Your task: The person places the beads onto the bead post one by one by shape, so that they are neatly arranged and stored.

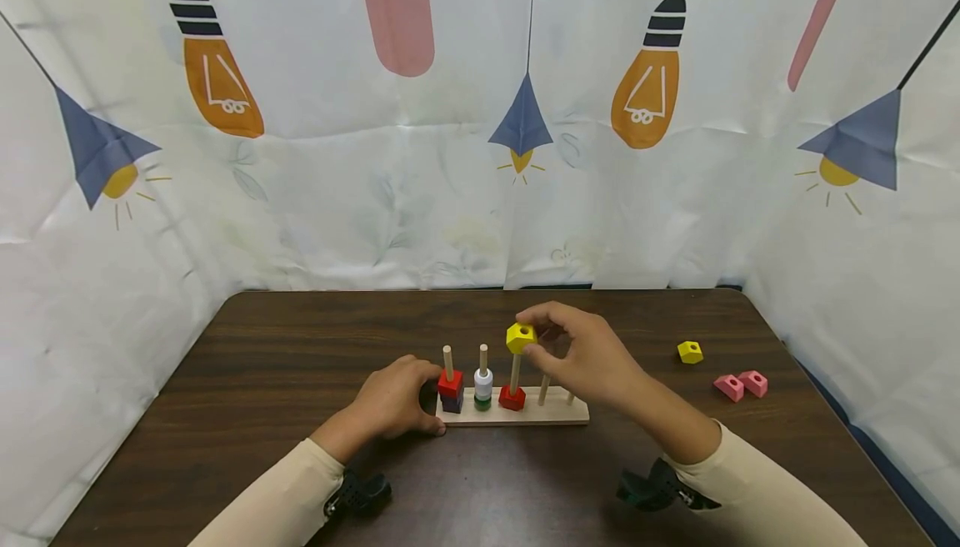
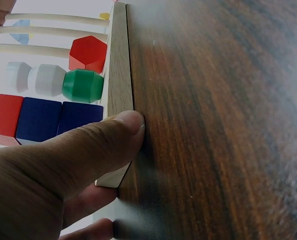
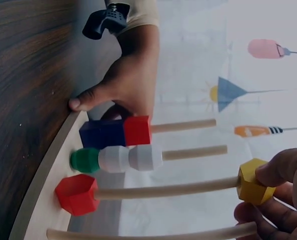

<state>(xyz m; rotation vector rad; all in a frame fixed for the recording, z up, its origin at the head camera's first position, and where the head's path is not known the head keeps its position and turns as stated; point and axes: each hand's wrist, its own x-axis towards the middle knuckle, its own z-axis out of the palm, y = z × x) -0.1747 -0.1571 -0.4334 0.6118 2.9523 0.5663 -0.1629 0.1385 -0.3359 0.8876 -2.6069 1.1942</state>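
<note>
A wooden peg stand [image 1: 525, 419] with a row of upright pegs sits on the table. My left hand [image 1: 393, 397] grips its left end, the thumb [image 2: 123, 125] against the front edge. Over the third peg, my right hand [image 1: 588, 355] pinches a yellow hexagonal bead [image 1: 520, 338]; the peg's tip meets the bead's underside in the right wrist view. Low on that peg lies a red hexagonal bead [image 3: 77, 194]. The first peg carries two dark blue cubes [image 2: 39, 119] under a red cube [image 1: 450, 383]. On the second, two white beads [image 1: 483, 383] sit above a green bead [image 2: 83, 85].
To the right on the dark wood table [image 1: 300, 347] lie another yellow bead [image 1: 690, 353] and two pink blocks [image 1: 729, 387], each with a hole. The stand's two right pegs [image 1: 543, 389] bear no beads. A printed white curtain [image 1: 450, 197] hangs behind the table.
</note>
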